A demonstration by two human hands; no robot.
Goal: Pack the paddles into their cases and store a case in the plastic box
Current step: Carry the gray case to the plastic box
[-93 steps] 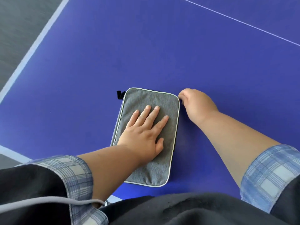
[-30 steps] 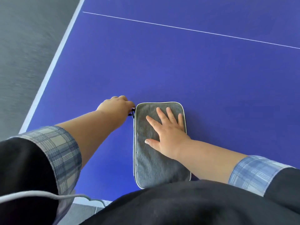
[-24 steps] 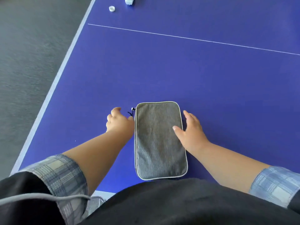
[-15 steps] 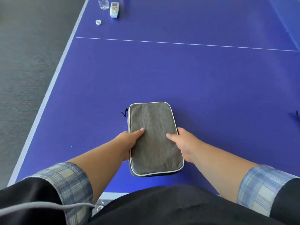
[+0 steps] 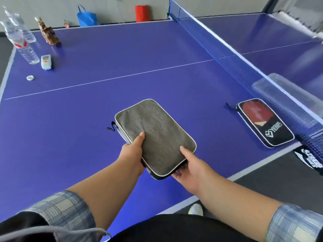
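Grey fabric paddle case (image 5: 153,135) held over blue tabletop (image 5: 78,123).
Its near end is gripped by left hand (image 5: 132,152) and right hand (image 5: 190,165), thumbs on top.

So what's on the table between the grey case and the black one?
Nothing: the head view shows only bare blue table between the grey case and the black case.

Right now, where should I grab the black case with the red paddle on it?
Probably pinch the black case across its two long edges near the middle, coming down from the side away from the net. It lies flat on the table, and the plastic box crowds its other side.
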